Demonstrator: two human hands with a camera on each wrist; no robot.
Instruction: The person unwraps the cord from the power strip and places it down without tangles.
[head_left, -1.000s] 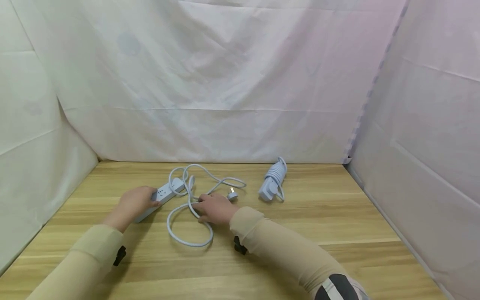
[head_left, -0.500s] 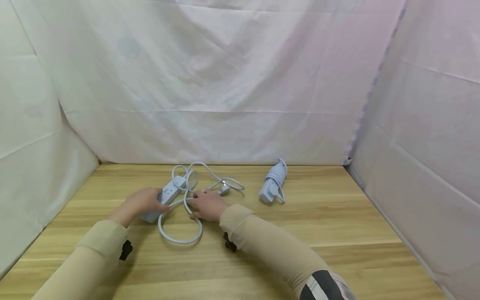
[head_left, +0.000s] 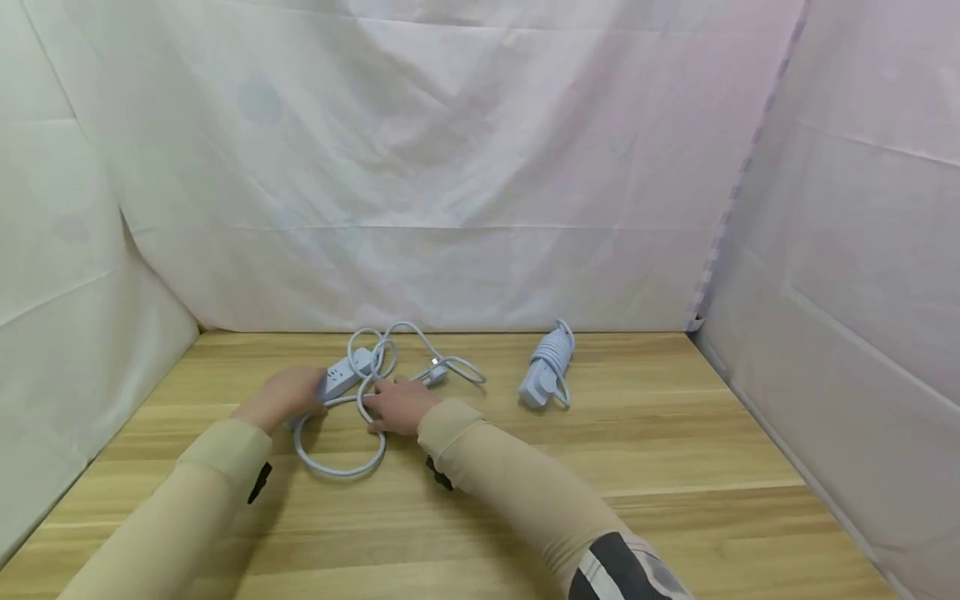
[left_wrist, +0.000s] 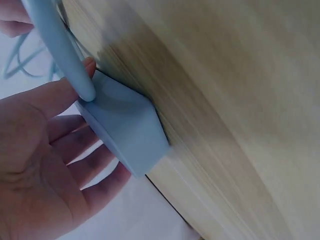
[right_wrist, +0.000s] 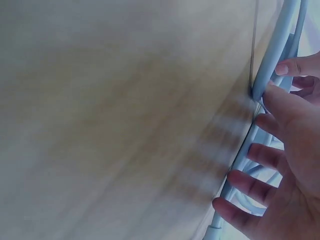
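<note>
A white power strip (head_left: 341, 379) lies slantwise on the left half of the wooden table. My left hand (head_left: 287, 397) grips its near end, with spread fingers along one side and the thumb by the other. In the left wrist view, a stretch of thick cord (left_wrist: 60, 50) crosses over the thumb beside the strip's end face (left_wrist: 132, 127). My right hand (head_left: 401, 405) rests at the strip's loosely looped cord (head_left: 341, 472). In the right wrist view, its loosely spread fingers (right_wrist: 255, 187) and thumb touch the cord. The plug (head_left: 437, 374) lies just beyond the right hand.
A second power strip (head_left: 553, 360), its cord wound round its body, lies farther right toward the back. White cloth (head_left: 450, 167) hangs behind the wooden table (head_left: 675, 433) and along both sides.
The right hand has moved left, bringing the near cord loop and the plug leftward. The left hand and its strip have moved slightly right and away. The wound strip stays put.
</note>
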